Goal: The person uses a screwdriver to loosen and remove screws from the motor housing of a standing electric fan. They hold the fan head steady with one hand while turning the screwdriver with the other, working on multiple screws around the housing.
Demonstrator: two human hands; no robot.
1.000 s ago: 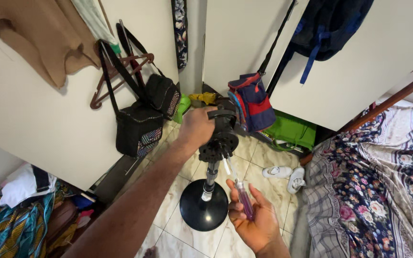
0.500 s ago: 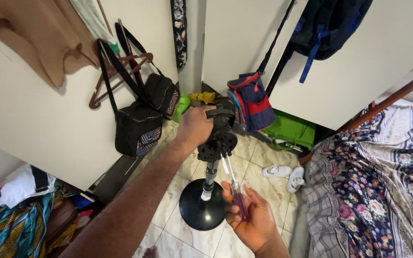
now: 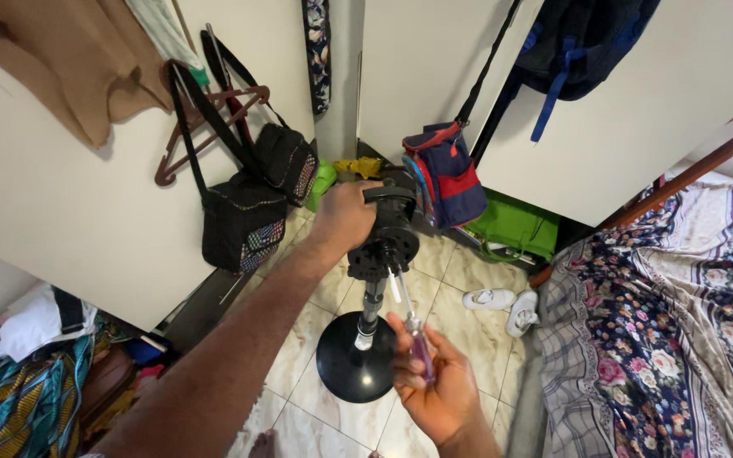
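Cream wardrobe doors [image 3: 61,229], marbled beige floor tiles [image 3: 460,271], floral bedspread [image 3: 680,314] at right, black bags [image 3: 243,216] hanging

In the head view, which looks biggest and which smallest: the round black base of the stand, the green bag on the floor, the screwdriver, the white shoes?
Largest to smallest as they appear:
1. green bag, partly hidden
2. round black base, close to the bag, so unsure
3. screwdriver, near the camera in the right hand
4. each white shoe

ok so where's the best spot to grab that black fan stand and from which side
Probably the thin upright pole between the motor head and round base, from the left side: it is narrow enough to wrap, and the right hand with the screwdriver occupies the right. The left hand holds the head.
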